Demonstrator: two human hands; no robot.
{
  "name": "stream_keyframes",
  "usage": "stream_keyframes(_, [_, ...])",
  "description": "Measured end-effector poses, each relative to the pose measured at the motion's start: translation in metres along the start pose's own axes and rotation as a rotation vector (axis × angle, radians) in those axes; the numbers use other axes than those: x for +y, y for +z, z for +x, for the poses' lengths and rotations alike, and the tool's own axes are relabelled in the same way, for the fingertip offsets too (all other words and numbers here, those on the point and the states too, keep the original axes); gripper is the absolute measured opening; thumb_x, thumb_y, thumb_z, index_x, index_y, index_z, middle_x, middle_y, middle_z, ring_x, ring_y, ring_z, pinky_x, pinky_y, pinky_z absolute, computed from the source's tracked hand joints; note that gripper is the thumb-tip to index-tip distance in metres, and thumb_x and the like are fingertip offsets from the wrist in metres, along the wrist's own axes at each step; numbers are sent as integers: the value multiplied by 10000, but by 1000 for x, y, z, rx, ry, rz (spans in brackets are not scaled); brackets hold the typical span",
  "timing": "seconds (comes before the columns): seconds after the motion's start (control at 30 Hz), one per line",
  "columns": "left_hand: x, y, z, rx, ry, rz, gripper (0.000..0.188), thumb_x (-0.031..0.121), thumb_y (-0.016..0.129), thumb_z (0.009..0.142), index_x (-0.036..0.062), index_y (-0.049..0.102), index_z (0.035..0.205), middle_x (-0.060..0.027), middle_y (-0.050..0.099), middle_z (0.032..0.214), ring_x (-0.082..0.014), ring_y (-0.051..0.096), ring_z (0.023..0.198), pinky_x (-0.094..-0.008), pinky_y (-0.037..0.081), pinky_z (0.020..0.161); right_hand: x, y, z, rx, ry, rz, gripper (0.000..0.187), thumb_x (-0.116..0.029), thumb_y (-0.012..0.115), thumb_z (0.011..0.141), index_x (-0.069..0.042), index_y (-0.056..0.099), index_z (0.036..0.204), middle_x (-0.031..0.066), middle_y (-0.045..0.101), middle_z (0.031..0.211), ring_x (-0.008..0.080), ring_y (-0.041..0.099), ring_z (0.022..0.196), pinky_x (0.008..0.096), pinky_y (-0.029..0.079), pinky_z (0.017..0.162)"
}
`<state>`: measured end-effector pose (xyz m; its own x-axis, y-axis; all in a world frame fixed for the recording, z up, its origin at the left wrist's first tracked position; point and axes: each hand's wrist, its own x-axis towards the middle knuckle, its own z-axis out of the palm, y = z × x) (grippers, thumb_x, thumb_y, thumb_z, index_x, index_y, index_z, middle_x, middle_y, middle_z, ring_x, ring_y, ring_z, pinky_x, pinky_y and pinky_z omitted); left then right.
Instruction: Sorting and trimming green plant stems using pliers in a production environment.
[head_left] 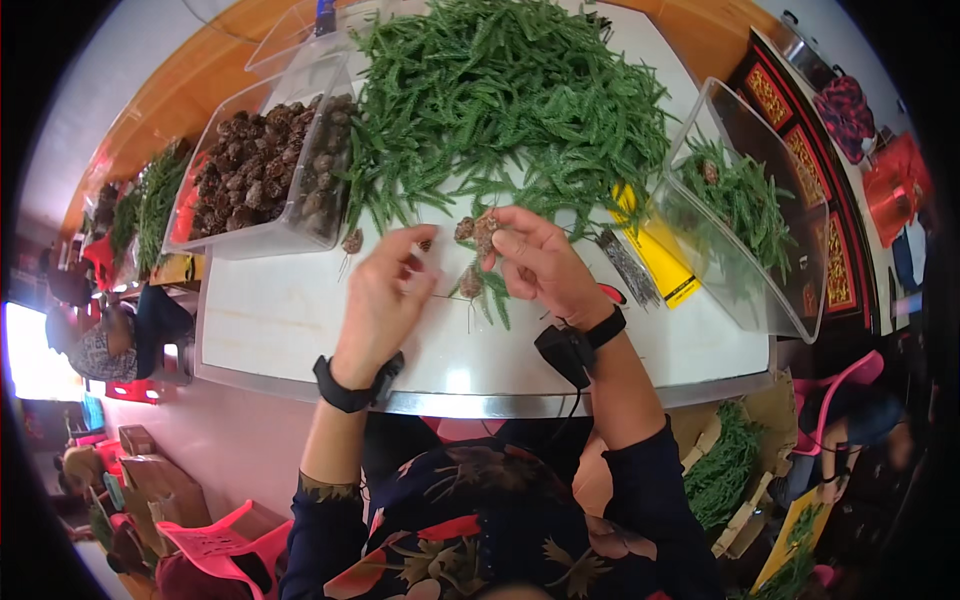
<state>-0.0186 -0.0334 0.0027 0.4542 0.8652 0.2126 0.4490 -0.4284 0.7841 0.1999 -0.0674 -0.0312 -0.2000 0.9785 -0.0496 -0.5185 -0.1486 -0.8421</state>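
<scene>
My right hand (540, 262) pinches a cluster of brown pine cones (482, 232) with thin wire on it, above the white table. To its left, my left hand (385, 295) has its fingers bent and its thumb apart. A small brown cone (425, 245) shows at its fingertips; whether they touch it is unclear. Between the hands, a green artificial sprig (494, 300) lies on the table with a wired pine cone (470, 286) against it. Another wired pine cone (352, 241) rests left of my left hand.
A big heap of green sprigs (510, 110) covers the far table (290, 330). A clear bin (290, 240) of pine cones stands left; another bin (770, 310) holds sprigs at right. Dark wires (625, 268), a yellow packet (665, 262) and a red-handled tool (612, 293) lie near my right hand.
</scene>
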Motion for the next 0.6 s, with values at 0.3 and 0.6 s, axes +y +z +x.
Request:
stream_keyframes(0.3, [19, 26, 1, -132, 67, 215, 527, -4, 693, 757, 39, 536, 1257, -156, 644, 1078, -305, 643, 907, -397, 523, 746, -5, 1, 2, 114, -117, 54, 257, -180, 519, 1003, -56, 513, 1228, 33, 594, 941, 52, 441, 556, 208, 328, 482])
stream_keyframes(0.6, [4, 18, 14, 27, 257, 480, 469, -38, 644, 716, 48, 588, 1174, -157, 608, 1019, -350, 613, 892, -421, 495, 780, -16, -3, -2, 205, -255, 137, 236, -205, 475, 1006, -67, 494, 1197, 65, 606, 962, 83, 472, 584, 226, 343, 507])
